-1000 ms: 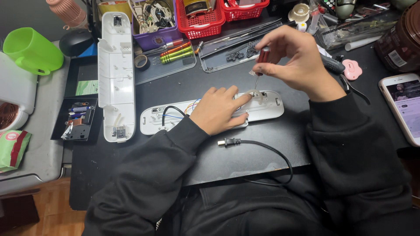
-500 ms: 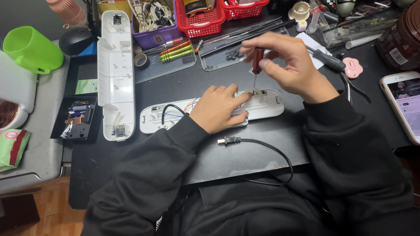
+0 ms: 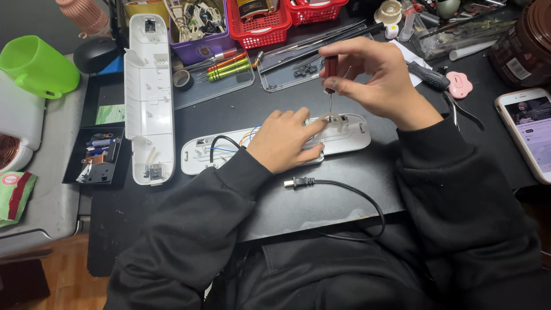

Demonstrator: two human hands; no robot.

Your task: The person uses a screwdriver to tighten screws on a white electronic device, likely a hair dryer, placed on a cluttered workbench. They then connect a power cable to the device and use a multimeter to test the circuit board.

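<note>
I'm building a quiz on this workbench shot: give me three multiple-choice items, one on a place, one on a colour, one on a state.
1. Where does the black plug lie?
A. On the black table, near the left forearm
B. In the red basket
C. On the phone

2. What colour is the mug at far left?
A. Pink
B. Green
C. Blue

3. How is the screwdriver held?
A. Lying flat on the table
B. Upright in the right hand, tip down on the white housing
C. Gripped by the left hand

Answers: 1 A, the plug rests loose on the table; 2 B, it is bright green; 3 B, the right fingers pinch its dark red handle.
</note>
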